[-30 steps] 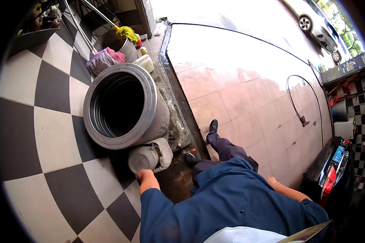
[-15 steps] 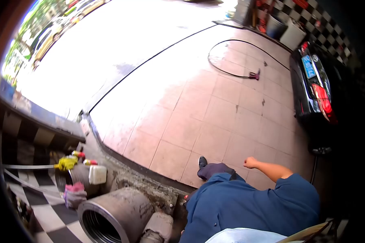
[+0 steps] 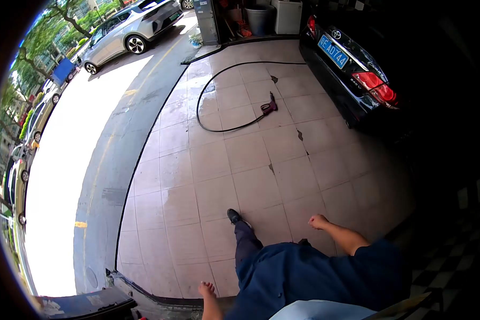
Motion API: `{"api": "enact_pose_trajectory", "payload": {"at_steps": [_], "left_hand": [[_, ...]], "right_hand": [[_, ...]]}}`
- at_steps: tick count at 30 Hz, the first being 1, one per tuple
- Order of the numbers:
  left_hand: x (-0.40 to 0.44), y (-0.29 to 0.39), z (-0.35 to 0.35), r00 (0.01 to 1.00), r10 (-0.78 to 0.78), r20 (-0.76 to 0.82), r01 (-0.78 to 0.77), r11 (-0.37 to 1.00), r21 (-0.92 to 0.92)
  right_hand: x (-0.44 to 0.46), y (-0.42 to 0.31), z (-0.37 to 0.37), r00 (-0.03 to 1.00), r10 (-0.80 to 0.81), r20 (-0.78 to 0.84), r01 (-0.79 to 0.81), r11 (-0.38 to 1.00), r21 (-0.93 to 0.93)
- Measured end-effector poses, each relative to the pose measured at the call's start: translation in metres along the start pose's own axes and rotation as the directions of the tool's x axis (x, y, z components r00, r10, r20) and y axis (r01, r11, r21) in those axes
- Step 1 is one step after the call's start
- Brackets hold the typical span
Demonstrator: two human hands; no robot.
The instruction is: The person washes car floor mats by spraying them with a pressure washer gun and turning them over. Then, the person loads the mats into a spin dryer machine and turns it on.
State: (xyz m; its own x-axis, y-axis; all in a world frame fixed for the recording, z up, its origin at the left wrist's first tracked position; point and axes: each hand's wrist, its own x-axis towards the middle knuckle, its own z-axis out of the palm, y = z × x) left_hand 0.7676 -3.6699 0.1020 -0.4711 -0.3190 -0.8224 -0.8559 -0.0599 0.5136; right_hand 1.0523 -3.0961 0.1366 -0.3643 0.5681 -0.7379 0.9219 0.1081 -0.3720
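Observation:
My left hand [image 3: 207, 289] hangs low at the left of my body, above the tiled floor near its dark edge, with its fingers loosely bent and a little apart. Nothing shows in it. Out in front of my body on the right is my right hand [image 3: 318, 222], its fingers curled in and nothing visible in them. A dark red spray gun [image 3: 270, 106] lies on the pinkish tiles [image 3: 248, 154] further ahead, joined to a looping black hose [image 3: 199, 101]. Neither hand touches it.
A black car [image 3: 352, 74] stands at the upper right. Behind the hose are a grey bucket [image 3: 260, 20] and a white box [image 3: 288, 17]. A silver car [image 3: 136, 32] is outside, past the dark floor channel. My shoe [image 3: 233, 215] is on the tiles.
The view has swung away from the large drum, mops and containers, which are out of sight. My left hand, earlier at a round container, is away from it. The spray gun appears nearer the middle.

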Motion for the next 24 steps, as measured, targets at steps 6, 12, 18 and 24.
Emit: {"api": "enact_pose_trajectory", "payload": {"at_steps": [6, 12, 18, 24], "left_hand": [[0.083, 0.117, 0.185, 0.978, -0.179, 0.11, 0.147, 0.957, 0.249], [0.059, 0.284, 0.459, 0.915, -0.007, 0.403, -0.204, 0.854, 0.479], [0.012, 0.412, 0.74, 0.656, 0.152, 0.739, -0.622, 0.663, 0.416], [0.005, 0.451, 0.905, 0.724, 0.026, 0.689, -0.546, 0.631, 0.551]], "right_hand": [[0.059, 0.012, -0.021, 0.869, 0.44, 0.228, -0.442, 0.896, -0.045], [0.062, -0.098, -0.102, 0.845, 0.53, 0.07, -0.517, 0.775, 0.364], [0.175, -0.075, -0.066, 0.932, 0.358, -0.054, -0.347, 0.926, 0.149], [0.301, -0.157, -0.179, 0.724, 0.638, 0.264, -0.667, 0.548, 0.505]]}}
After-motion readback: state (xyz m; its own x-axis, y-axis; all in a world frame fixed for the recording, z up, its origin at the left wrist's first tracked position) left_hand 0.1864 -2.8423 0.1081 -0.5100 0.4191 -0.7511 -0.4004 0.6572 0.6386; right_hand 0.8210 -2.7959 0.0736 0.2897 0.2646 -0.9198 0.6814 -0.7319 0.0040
